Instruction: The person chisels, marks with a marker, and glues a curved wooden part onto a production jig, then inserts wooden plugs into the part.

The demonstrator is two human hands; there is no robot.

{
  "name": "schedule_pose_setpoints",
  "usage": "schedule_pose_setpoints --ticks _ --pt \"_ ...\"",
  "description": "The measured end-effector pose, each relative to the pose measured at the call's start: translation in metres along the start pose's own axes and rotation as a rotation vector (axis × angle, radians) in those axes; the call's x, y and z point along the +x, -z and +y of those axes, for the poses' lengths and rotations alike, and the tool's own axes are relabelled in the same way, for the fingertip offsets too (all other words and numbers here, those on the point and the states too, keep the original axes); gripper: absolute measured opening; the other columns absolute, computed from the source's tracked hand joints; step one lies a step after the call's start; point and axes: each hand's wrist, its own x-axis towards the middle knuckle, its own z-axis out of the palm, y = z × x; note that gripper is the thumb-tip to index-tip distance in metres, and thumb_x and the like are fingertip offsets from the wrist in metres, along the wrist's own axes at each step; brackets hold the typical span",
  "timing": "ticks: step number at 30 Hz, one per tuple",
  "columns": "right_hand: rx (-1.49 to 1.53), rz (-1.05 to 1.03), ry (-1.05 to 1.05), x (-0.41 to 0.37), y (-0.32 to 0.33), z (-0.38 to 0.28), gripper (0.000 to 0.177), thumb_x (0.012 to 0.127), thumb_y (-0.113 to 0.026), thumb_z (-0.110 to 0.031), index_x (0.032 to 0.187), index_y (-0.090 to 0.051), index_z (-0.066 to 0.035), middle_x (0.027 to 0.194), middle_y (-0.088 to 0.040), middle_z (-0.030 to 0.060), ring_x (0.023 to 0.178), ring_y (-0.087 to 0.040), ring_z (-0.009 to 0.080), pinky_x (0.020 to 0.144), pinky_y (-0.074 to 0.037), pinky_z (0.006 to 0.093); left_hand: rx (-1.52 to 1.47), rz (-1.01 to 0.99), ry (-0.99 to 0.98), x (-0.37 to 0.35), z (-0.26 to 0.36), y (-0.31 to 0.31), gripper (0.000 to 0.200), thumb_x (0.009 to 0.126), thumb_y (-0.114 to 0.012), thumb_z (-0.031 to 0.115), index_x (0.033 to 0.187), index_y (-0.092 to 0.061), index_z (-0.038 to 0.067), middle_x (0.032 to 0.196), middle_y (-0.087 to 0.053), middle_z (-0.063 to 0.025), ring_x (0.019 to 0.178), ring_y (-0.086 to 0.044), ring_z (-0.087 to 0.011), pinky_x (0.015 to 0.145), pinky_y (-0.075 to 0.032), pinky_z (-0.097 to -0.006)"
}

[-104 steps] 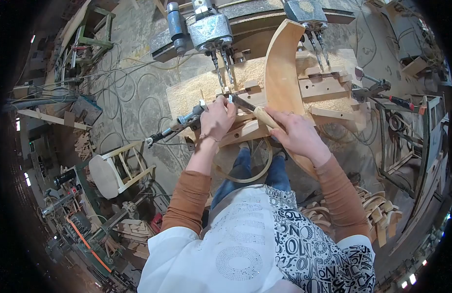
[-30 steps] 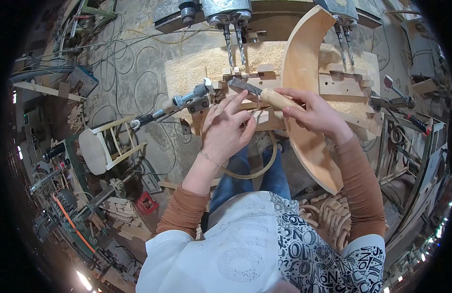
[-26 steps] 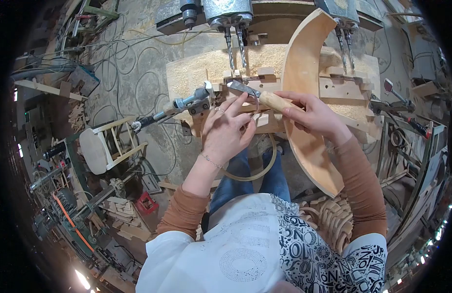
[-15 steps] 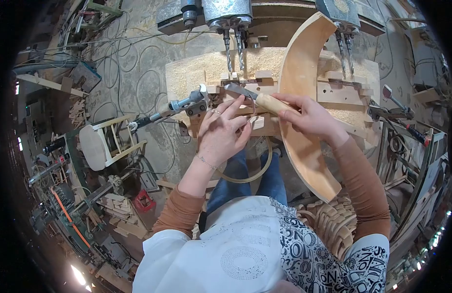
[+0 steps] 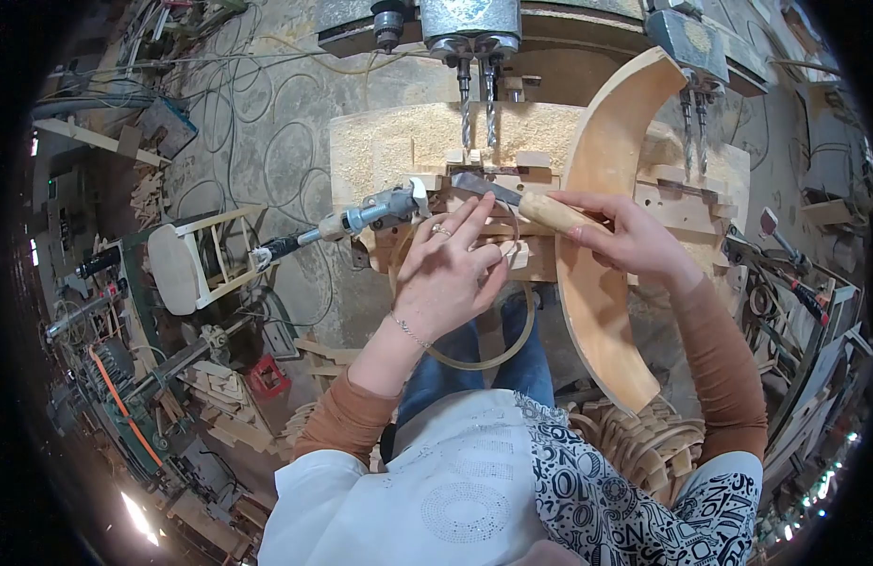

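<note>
My right hand (image 5: pixel 625 236) is wrapped round the wooden handle (image 5: pixel 559 213) of a flat metal blade (image 5: pixel 484 189), which points left over the wooden fixture (image 5: pixel 677 208). Beside the blade is my left hand (image 5: pixel 455 259), its index and middle fingers stretched towards the metal and its thumb bent in. Whether these fingers press on a small piece is too small to tell. A large curved wooden panel (image 5: pixel 592 302) stands just under my right forearm and wrist, crossing the fixture. Near my left fingertips sits the clamp (image 5: pixel 375 209).
Drill bits (image 5: pixel 479 118) hang over the sawdust-covered wooden board (image 5: pixel 370 141), with another pair (image 5: pixel 696 132) at the right. A hose loop (image 5: pixel 498 358) hangs before my legs. A chair frame (image 5: pixel 186 269) is at the left, and stacked curved wood (image 5: pixel 644 448) lies at the lower right.
The view has shifted, so the fixture, drills and panel appear lower and farther right. My right hand still holds the handle, and my left fingers remain by the blade.
</note>
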Motion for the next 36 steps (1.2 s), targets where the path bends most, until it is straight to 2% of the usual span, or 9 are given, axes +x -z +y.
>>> schedule_pose_setpoints --ticks 7,10,12,15,25,28,31,34,36 --pt "-0.011 0.008 -0.043 0.005 0.006 -0.002 0.047 0.094 -0.063 -0.014 0.141 -0.056 -0.009 0.083 -0.063 -0.0001 0.058 -0.049 0.0047 0.053 -0.043 0.0235 -0.024 -0.009 -0.01 0.004 -0.002 -0.001 0.016 0.085 -0.069 0.02 0.076 -0.069 0.006 0.149 -0.048 -0.0203 0.135 -0.05 -0.0309 0.108 -0.038 -0.0434" --pt "-0.145 0.03 0.133 0.012 0.008 0.002 0.046 0.096 -0.06 -0.011 0.143 -0.055 -0.01 0.077 -0.056 -0.0052 0.057 -0.043 0.0019 0.05 -0.036 0.0207 -0.001 -0.018 -0.002 0.005 -0.001 -0.001 0.016 0.085 -0.07 0.02 0.076 -0.068 0.007 0.149 -0.048 -0.0199 0.134 -0.051 -0.0305 0.108 -0.039 -0.0428" --pt "-0.094 -0.002 0.005 0.012 0.01 -0.011 0.047 0.094 -0.064 -0.015 0.14 -0.057 -0.009 0.087 -0.066 0.0011 0.06 -0.05 0.0049 0.055 -0.044 0.0239 -0.001 -0.014 -0.003 0.004 -0.002 -0.002 0.016 0.084 -0.07 0.021 0.076 -0.068 0.007 0.149 -0.048 -0.019 0.134 -0.051 -0.0297 0.108 -0.039 -0.0424" --pt "0.136 -0.043 -0.115 0.005 0.011 -0.009 0.047 0.094 -0.064 -0.014 0.14 -0.057 -0.008 0.091 -0.067 0.0004 0.061 -0.052 0.0053 0.056 -0.045 0.0243 0.011 -0.026 -0.016 0.005 -0.001 0.001 0.015 0.084 -0.07 0.021 0.076 -0.068 0.009 0.149 -0.049 -0.0172 0.134 -0.052 -0.0281 0.107 -0.04 -0.0417" --pt "-0.076 0.0 0.061 0.007 0.011 -0.005 0.048 0.094 -0.065 -0.014 0.14 -0.057 -0.008 0.098 -0.068 0.0011 0.074 -0.052 0.0058 0.061 -0.046 0.0243 0.005 -0.064 -0.032 0.003 -0.004 0.002 0.013 0.083 -0.07 0.021 0.078 -0.067 0.01 0.15 -0.05 -0.0147 0.133 -0.053 -0.0265 0.107 -0.04 -0.0412" --pt "-0.08 0.009 0.013 0.006 0.009 -0.01 0.047 0.093 -0.065 -0.014 0.139 -0.058 -0.008 0.097 -0.069 0.0018 0.074 -0.054 0.0076 0.064 -0.048 0.0254 0.006 -0.062 -0.021 0.002 -0.004 0.0 0.013 0.083 -0.07 0.021 0.078 -0.067 0.01 0.15 -0.049 -0.0151 0.132 -0.053 -0.0268 0.107 -0.04 -0.0413" --pt "0.1 -0.051 -0.201 0.005 0.009 -0.012 0.047 0.093 -0.065 -0.014 0.139 -0.058 -0.008 0.095 -0.069 0.0023 0.075 -0.055 0.0096 0.069 -0.049 0.0267 0.012 -0.055 -0.028 0.003 -0.003 0.0 0.013 0.084 -0.07 0.021 0.078 -0.067 0.01 0.15 -0.049 -0.0158 0.132 -0.053 -0.0274 0.106 -0.04 -0.0415" --pt "0.057 0.005 -0.151 0.01 0.002 -0.004 0.048 0.091 -0.066 -0.015 0.138 -0.058 -0.008 0.098 -0.073 0.0076 0.079 -0.063 0.0158 0.076 -0.051 0.031 0.018 -0.048 -0.023 0.003 -0.003 -0.001 0.014 0.085 -0.07 0.022 0.078 -0.067 0.01 0.15 -0.048 -0.0163 0.131 -0.054 -0.0278 0.106 -0.04 -0.0416" --pt "-0.259 0.114 0.295 0.019 -0.003 0.003 0.049 0.089 -0.066 -0.016 0.137 -0.059 -0.007 0.106 -0.074 0.0137 0.085 -0.069 0.0227 0.079 -0.052 0.0345 0.014 -0.053 0.022 0.003 0.001 0.002 0.015 0.085 -0.069 0.022 0.078 -0.067 0.009 0.151 -0.048 -0.0162 0.13 -0.054 -0.0277 0.107 -0.04 -0.0414"
